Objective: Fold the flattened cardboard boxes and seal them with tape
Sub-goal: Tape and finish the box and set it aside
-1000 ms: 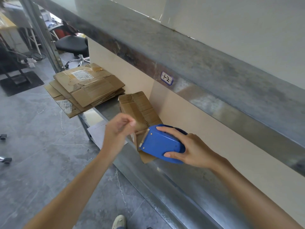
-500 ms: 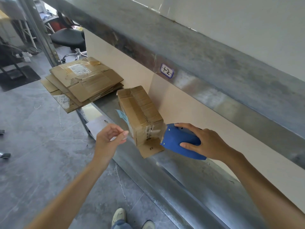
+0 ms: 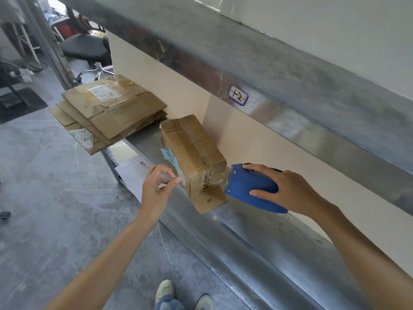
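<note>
A small folded cardboard box [image 3: 193,153] lies on the metal shelf [image 3: 245,231] with one end flap marked #8 hanging open toward me. Clear tape stretches across its near end. My right hand [image 3: 288,189] grips a blue tape dispenser [image 3: 250,186] whose nose touches the box's right end. My left hand [image 3: 157,186] pinches the free end of the clear tape at the box's left side. A light blue label sticks to the box's side. A stack of flattened cardboard boxes [image 3: 111,110] lies further left on the shelf.
A white sheet of paper [image 3: 131,175] hangs over the shelf edge below my left hand. A beige back panel [image 3: 257,135] with a tag marked 1-2 [image 3: 238,95] backs the shelf. A black office chair [image 3: 87,48] stands at the far left. My shoes show on the grey floor.
The dispenser slid from on top of the box's end to its right side, drawing tape across. My left hand came off the box and now pinches the tape end.
</note>
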`<move>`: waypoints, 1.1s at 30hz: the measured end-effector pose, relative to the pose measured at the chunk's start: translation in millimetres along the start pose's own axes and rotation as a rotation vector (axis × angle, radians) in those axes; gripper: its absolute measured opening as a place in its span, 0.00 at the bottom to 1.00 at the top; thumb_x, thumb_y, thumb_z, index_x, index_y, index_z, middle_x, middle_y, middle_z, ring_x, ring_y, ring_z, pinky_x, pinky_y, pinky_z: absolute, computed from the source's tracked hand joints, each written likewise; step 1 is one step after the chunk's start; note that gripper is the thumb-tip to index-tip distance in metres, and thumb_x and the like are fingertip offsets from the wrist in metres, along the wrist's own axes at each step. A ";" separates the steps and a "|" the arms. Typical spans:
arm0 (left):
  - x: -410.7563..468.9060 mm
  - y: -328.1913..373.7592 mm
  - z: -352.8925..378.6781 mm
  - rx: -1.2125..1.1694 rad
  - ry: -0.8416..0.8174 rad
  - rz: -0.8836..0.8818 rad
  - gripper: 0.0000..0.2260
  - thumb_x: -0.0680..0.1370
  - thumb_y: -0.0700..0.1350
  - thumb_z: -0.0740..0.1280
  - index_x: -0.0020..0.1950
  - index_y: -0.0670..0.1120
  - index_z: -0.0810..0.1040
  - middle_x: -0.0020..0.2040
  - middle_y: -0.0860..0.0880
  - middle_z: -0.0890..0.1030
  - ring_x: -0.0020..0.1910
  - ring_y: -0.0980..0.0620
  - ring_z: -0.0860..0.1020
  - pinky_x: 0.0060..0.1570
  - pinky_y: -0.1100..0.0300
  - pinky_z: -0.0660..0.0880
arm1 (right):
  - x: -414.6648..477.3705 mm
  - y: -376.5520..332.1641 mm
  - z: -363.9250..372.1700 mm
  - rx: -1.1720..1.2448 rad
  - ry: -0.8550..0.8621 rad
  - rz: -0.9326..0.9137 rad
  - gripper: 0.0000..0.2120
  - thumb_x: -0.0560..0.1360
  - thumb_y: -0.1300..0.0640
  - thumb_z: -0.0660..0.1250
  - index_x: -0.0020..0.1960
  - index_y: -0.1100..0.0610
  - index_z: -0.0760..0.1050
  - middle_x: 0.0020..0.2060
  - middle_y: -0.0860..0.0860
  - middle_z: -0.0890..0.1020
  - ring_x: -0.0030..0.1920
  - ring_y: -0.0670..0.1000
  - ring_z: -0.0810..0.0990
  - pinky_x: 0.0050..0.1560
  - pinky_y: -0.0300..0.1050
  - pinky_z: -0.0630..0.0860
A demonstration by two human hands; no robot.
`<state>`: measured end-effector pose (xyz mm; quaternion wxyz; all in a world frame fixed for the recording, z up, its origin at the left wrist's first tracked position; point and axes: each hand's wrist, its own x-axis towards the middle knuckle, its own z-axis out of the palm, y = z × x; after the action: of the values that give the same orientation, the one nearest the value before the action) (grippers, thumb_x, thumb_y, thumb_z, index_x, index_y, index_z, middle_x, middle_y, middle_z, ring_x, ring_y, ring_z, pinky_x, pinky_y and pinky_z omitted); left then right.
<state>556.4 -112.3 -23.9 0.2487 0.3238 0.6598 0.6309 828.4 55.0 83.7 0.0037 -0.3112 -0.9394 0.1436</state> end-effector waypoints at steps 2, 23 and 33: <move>3.0 -1.7 0.4 0.003 -0.011 0.022 0.10 0.77 0.39 0.72 0.43 0.52 0.75 0.45 0.57 0.77 0.36 0.56 0.78 0.33 0.64 0.75 | -0.1 -1.4 -0.2 0.001 0.004 0.011 0.27 0.75 0.37 0.66 0.71 0.27 0.60 0.31 0.35 0.72 0.32 0.37 0.74 0.32 0.34 0.63; 53.1 -29.9 10.5 0.129 -0.237 0.410 0.09 0.75 0.31 0.72 0.48 0.41 0.75 0.62 0.49 0.74 0.47 0.61 0.78 0.46 0.69 0.77 | 2.5 -13.6 6.6 -0.024 0.061 0.202 0.29 0.75 0.38 0.66 0.74 0.32 0.62 0.39 0.44 0.80 0.26 0.42 0.68 0.37 0.41 0.67; 93.3 -39.4 -7.0 0.571 -0.227 0.788 0.12 0.78 0.53 0.67 0.55 0.47 0.82 0.51 0.51 0.82 0.52 0.48 0.72 0.53 0.57 0.64 | 3.8 -13.3 6.9 -0.044 0.073 0.225 0.29 0.75 0.37 0.66 0.74 0.32 0.62 0.41 0.34 0.76 0.34 0.30 0.72 0.35 0.32 0.62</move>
<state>484.6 -47.6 -55.1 -0.0370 0.6702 0.6024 0.4320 817.0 45.3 80.4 0.0148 -0.4198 -0.9007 0.1109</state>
